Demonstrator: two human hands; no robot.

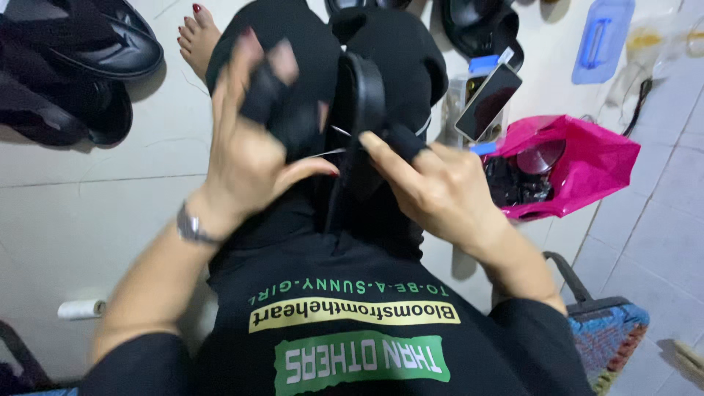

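Stitching looks to be under way in the head view: the left hand (249,147), fingers wrapped in black guards, is closed round the black shoe upper (293,128) over the lap, while the right hand (433,183) pinches at the edge of the black sole (359,110) with one fingertip capped. Thread (330,152) runs pale and taut between the two hands (the needle itself is too small to make out), so I judge the seam unfinished; finished-looking black shoes (95,51) lie on the tiled floor (88,213) nearby, and a pink bag (587,161) sits apart.
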